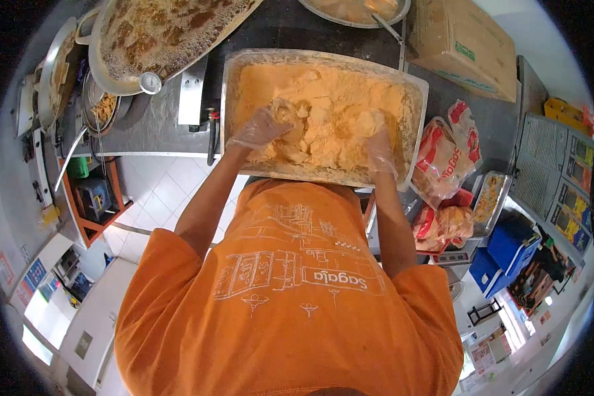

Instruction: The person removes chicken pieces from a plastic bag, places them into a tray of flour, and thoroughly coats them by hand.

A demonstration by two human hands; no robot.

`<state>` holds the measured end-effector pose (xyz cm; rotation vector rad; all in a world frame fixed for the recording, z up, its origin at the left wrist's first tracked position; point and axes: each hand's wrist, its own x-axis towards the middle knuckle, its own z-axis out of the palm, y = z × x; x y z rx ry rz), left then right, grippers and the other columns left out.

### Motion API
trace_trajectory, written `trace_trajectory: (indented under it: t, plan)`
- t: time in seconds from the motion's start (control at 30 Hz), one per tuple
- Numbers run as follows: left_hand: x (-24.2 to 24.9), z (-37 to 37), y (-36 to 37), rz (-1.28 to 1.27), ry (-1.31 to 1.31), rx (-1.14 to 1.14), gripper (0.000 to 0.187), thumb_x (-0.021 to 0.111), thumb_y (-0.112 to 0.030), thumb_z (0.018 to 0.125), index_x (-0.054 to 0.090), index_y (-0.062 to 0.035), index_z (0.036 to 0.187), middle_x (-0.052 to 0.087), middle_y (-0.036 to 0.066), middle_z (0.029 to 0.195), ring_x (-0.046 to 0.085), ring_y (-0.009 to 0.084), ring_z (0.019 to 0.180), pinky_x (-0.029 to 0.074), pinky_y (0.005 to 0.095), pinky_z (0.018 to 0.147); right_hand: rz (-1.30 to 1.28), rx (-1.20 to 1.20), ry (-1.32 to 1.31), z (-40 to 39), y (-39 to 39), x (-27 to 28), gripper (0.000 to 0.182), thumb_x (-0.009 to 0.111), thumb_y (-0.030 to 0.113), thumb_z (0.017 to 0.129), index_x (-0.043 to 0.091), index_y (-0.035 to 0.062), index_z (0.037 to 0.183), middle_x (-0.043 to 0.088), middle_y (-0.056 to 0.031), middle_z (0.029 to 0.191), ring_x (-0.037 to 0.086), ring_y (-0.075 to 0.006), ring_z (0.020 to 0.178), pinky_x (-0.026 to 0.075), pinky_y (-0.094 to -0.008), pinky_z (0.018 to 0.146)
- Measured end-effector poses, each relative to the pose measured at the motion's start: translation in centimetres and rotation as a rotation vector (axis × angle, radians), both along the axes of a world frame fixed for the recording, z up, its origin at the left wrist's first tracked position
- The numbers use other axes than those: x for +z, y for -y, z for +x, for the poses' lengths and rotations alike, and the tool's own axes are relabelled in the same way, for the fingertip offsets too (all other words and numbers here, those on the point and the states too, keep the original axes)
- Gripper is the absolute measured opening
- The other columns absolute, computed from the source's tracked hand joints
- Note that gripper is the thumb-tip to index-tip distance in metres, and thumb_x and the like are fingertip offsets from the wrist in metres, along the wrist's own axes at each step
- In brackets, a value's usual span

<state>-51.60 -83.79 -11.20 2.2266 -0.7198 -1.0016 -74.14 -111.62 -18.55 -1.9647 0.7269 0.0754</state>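
A large rectangular metal tray [227, 86] holds orange seasoned flour [323, 99], heaped into lumps and hollows. My left hand [265, 127], in a clear plastic glove, is at the tray's left side. Its thumb and fingers are apart around floury lumps, and I make out no held piece. On the right side, my right hand [378, 142], also gloved, reaches into the flour. Its fingers are thickly coated and blend into the powder, so whether they grip anything is hidden.
A wide pan of bubbling oil [171, 33] with a dial thermometer [150, 82] stands at upper left. Behind the tray is a bowl [350, 20]; a cardboard box [465, 46] sits at upper right. Red-printed plastic bags [445, 162] and a small metal tray [492, 198] lie to the right.
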Motion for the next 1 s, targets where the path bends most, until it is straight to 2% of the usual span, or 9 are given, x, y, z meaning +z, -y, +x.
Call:
trace_trajectory:
  t: [0.07, 0.17, 0.23, 0.37, 0.47, 0.67, 0.77, 0.87, 1.0]
  plan:
    - [1.4, -0.3, -0.3, -0.007, 0.079, -0.005, 0.06, 0.077, -0.043, 0.091, 0.061, -0.0059, 0.135, 0.07, 0.018, 0.123, 0.066, 0.0303, 0.114, 0.054, 0.0429, 0.098, -0.486, 0.157, -0.18, -1.9, 1.6, -0.6, 0.062, 0.072, 0.006, 0.086, 0.053, 0.0016, 0.144, 0.062, -0.0225, 0.139, 0.06, -0.0391, 0.127, 0.048, -0.0403, 0.109]
    - [-1.1, 0.0, -1.2, -0.004, 0.2, -0.068, 0.052, 0.072, -0.035, 0.096, 0.06, -0.0068, 0.137, 0.071, 0.018, 0.121, 0.07, 0.0279, 0.104, 0.056, 0.0417, 0.094, -0.306, 0.034, 0.148, -2.8, 3.3, -1.9, 0.035, 0.066, 0.018, 0.089, 0.067, -0.0017, 0.118, 0.069, -0.0217, 0.121, 0.066, -0.0335, 0.111, 0.053, -0.0397, 0.095]
    - [-3.8, 0.8, -3.3, 0.126, 0.337, -0.269, 0.062, 0.075, -0.042, 0.091, 0.059, -0.0051, 0.139, 0.071, 0.019, 0.118, 0.069, 0.0315, 0.105, 0.054, 0.041, 0.094, -0.498, 0.221, -0.187, -2.8, 2.8, -1.8, 0.033, 0.068, 0.025, 0.091, 0.067, -0.0028, 0.108, 0.071, -0.0197, 0.109, 0.067, -0.0315, 0.097, 0.054, -0.0413, 0.084]
    - [-3.8, 1.7, -3.1, 0.16, -0.215, 0.249, 0.079, 0.076, -0.052, 0.086, 0.055, -0.0032, 0.146, 0.068, 0.019, 0.125, 0.067, 0.0318, 0.112, 0.051, 0.0399, 0.098, -0.364, 0.346, -0.654, 0.7, -1.4, 0.1, 0.044, 0.07, 0.04, 0.094, 0.064, -0.0042, 0.098, 0.069, -0.0138, 0.092, 0.063, -0.0264, 0.076, 0.052, -0.0422, 0.068]
    - [-1.7, 0.7, -1.9, 0.166, -0.398, 0.527, 0.088, 0.077, -0.058, 0.083, 0.053, -0.0015, 0.147, 0.066, 0.018, 0.13, 0.064, 0.0303, 0.119, 0.05, 0.041, 0.1, -0.24, 0.068, -0.751, -0.5, -3.0, -8.6, 0.053, 0.072, 0.047, 0.093, 0.064, -0.0046, 0.096, 0.066, -0.0122, 0.088, 0.059, -0.0225, 0.076, 0.051, -0.0376, 0.067]
    - [1.4, -2.4, -1.0, -0.376, -1.194, 1.008, 0.044, 0.064, -0.034, 0.102, 0.06, -0.0085, 0.138, 0.068, 0.01, 0.128, 0.069, 0.0231, 0.11, 0.059, 0.0407, 0.091, -0.07, 0.116, -0.152, -3.2, -2.7, -6.3, 0.036, 0.068, 0.029, 0.097, 0.063, -0.0007, 0.118, 0.068, -0.0144, 0.101, 0.064, -0.0271, 0.09, 0.053, -0.0385, 0.077]
    - [0.7, -3.2, -0.8, -0.519, -1.298, 0.975, 0.044, 0.06, -0.035, 0.104, 0.06, -0.0063, 0.136, 0.068, 0.011, 0.126, 0.067, 0.0228, 0.112, 0.059, 0.042, 0.092, -0.741, 0.123, -0.149, -0.5, -7.0, 4.5, 0.037, 0.066, 0.021, 0.097, 0.061, 0.0031, 0.128, 0.068, -0.0166, 0.114, 0.067, -0.0338, 0.099, 0.055, -0.0417, 0.084]
    - [7.6, -2.2, 1.0, -0.092, -1.096, 0.867, 0.05, 0.063, -0.037, 0.102, 0.057, -0.0071, 0.141, 0.066, 0.011, 0.132, 0.07, 0.0254, 0.109, 0.06, 0.0388, 0.088, -0.657, 0.24, 0.239, 2.3, -9.5, 11.6, 0.04, 0.07, 0.021, 0.094, 0.062, 0.0048, 0.13, 0.065, -0.0188, 0.126, 0.066, -0.0394, 0.107, 0.054, -0.0433, 0.093]
    - [4.9, -3.9, 2.2, -0.282, -1.234, 0.704, 0.048, 0.062, -0.038, 0.102, 0.058, -0.0075, 0.139, 0.065, 0.01, 0.133, 0.069, 0.0237, 0.111, 0.059, 0.0355, 0.088, -0.482, 0.26, 0.398, 4.4, -9.5, 13.4, 0.047, 0.075, 0.016, 0.087, 0.061, 0.0044, 0.131, 0.063, -0.0193, 0.129, 0.066, -0.0393, 0.108, 0.054, -0.0432, 0.094]
